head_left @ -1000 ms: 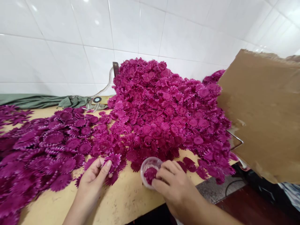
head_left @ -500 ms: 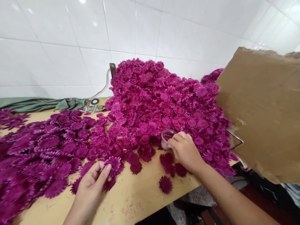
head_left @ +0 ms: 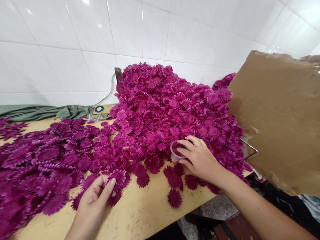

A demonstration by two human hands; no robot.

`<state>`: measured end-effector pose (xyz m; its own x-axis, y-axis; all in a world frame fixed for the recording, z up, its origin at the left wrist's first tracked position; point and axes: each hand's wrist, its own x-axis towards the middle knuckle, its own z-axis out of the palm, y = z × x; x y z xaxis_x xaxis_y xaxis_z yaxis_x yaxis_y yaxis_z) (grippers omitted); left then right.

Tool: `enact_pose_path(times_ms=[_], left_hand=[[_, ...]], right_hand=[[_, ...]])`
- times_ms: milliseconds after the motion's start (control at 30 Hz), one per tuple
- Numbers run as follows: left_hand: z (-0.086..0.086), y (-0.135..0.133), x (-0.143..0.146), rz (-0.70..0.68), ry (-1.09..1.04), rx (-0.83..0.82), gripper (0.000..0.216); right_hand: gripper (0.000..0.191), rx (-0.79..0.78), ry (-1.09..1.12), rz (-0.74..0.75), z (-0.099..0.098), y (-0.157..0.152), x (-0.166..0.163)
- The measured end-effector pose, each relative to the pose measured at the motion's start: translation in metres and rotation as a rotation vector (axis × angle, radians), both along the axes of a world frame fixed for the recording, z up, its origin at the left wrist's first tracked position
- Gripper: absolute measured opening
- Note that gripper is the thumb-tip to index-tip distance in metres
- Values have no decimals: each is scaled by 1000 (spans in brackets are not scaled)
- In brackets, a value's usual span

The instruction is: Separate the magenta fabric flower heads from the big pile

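Note:
Between thumb and fingers my left hand (head_left: 96,195) pinches a magenta artificial flower (head_left: 118,179), its petals facing up. My right hand (head_left: 197,158) is at a small clear plastic cup (head_left: 174,156) with fingers spread. One fingertip reaches over the cup's rim into its opening; the cup's contents are mostly hidden. Below the right hand, loose dark magenta petal discs (head_left: 174,198) lie on the tabletop.
A tall heap of magenta flowers (head_left: 160,106) rises against the white tiled wall (head_left: 75,73). More petal layers (head_left: 47,166) cover the table's left side. A brown cardboard sheet (head_left: 277,123) stands at the right. Green cloth (head_left: 47,112) lies along the back edge.
My right hand's fingers have spread from a closed grip near the cup's rim, one now over its opening. The left hand keeps its flower. The view has shifted slightly.

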<state>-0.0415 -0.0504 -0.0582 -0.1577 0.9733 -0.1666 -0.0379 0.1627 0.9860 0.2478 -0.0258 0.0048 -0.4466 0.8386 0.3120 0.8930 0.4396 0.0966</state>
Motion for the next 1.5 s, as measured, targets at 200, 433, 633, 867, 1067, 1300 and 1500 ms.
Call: enact_pose_path(times_ms=[200, 433, 633, 867, 1067, 1300, 1500], left_hand=[[3, -5, 8, 78, -23, 19, 41], [1, -5, 9, 90, 1, 36, 40], [-4, -3, 4, 79, 28, 46, 41], [-3, -2, -3, -32, 92, 33, 37], [-7, -2, -9, -32, 138, 57, 37], [-11, -3, -9, -144, 204, 28, 38], [-9, -4, -4, -110, 192, 40, 41]], right_hand=[[25, -47, 62, 44, 4, -1, 1], [21, -67, 27, 43, 11, 3, -3], [27, -105, -7, 49, 12, 5, -1], [38, 34, 108, 85, 49, 17, -3], [21, 12, 17, -108, 55, 40, -21], [20, -480, -380, -139, 40, 47, -27], [24, -436, -424, -128, 33, 55, -37]])
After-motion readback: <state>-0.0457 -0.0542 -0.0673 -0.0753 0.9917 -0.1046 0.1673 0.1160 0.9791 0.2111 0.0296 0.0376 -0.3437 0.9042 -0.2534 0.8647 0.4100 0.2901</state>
